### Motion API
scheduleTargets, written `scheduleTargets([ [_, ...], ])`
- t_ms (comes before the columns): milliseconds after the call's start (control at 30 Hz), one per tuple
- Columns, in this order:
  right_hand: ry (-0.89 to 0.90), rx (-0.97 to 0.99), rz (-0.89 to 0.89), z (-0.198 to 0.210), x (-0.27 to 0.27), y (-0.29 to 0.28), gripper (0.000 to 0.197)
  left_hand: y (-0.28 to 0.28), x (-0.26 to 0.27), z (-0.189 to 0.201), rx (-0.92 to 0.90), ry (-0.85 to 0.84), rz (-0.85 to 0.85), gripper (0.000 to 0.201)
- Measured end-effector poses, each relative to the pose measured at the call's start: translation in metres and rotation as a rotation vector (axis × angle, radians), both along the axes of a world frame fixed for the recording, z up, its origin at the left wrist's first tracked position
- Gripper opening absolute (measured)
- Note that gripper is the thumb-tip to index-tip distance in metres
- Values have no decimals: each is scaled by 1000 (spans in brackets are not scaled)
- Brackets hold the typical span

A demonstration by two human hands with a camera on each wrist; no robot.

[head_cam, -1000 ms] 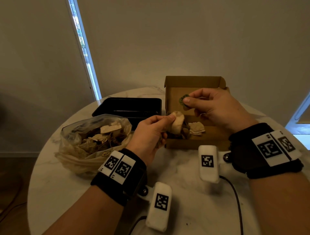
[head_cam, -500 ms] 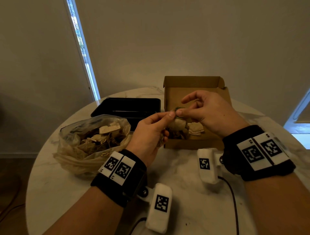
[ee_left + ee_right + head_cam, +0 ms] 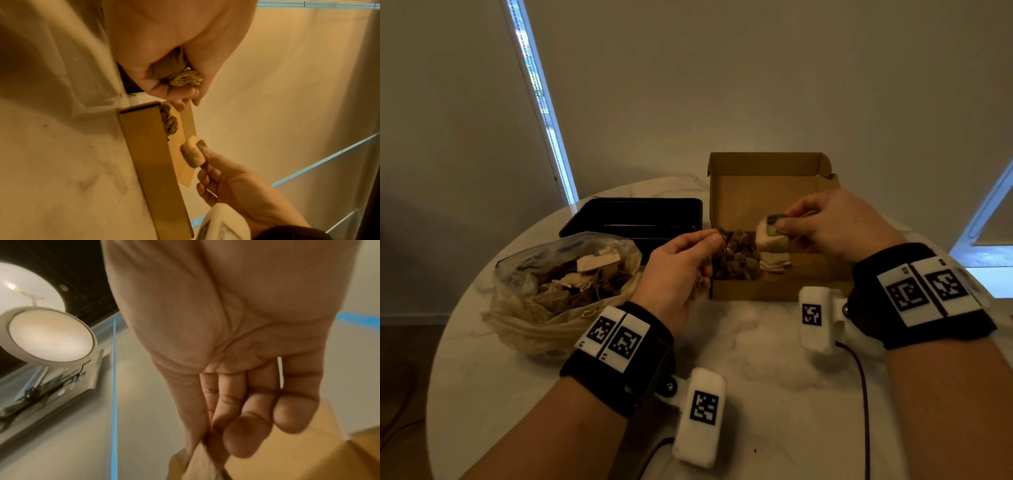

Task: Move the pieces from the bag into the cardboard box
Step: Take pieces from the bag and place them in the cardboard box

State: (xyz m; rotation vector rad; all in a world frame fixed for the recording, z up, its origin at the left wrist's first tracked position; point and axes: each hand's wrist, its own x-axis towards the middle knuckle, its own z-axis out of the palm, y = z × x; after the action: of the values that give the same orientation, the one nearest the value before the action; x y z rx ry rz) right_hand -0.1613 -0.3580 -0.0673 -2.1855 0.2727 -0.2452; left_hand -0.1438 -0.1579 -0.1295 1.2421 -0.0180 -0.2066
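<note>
An open cardboard box (image 3: 774,185) stands at the back of the round table, with brown pieces (image 3: 736,257) heaped in its left half. My right hand (image 3: 787,221) hovers over the box and pinches a pale piece (image 3: 768,236) with a green tag; the left wrist view shows this pale piece (image 3: 192,154) above the box's front wall (image 3: 150,162). My left hand (image 3: 709,253) hangs at the box's left front corner, its fingers curled round a few brown pieces (image 3: 176,73). The clear plastic bag (image 3: 561,281) of pieces lies left of that hand.
A black tray (image 3: 633,219) sits behind the bag, left of the box. A flat pale piece (image 3: 774,263) lies in the box under my right hand. The marble table (image 3: 756,359) has bare surface in front of the box.
The pale piece passed from my left hand to my right, which carried it rightward over the box. My left hand stayed by the box's corner with the brown pieces.
</note>
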Motion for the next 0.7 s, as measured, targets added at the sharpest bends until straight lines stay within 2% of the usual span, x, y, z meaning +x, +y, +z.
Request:
scheduleTargets([
  [67, 90, -55, -31, -2, 1, -5, 12, 0, 1, -2, 31, 20, 1, 18],
  [167, 236, 17, -11, -8, 5, -3, 14, -1, 2, -5, 71, 31, -5, 16],
  [267, 308, 44, -1, -13, 8, -3, 13, 0, 2, -5, 71, 35, -3, 16],
  [567, 367, -127, 55, -17, 9, -5, 16, -2, 0, -3, 85, 36, 3, 14],
  [700, 307, -235, 9, -11, 4, -6, 15, -2, -1, -2, 89, 41, 3, 14],
])
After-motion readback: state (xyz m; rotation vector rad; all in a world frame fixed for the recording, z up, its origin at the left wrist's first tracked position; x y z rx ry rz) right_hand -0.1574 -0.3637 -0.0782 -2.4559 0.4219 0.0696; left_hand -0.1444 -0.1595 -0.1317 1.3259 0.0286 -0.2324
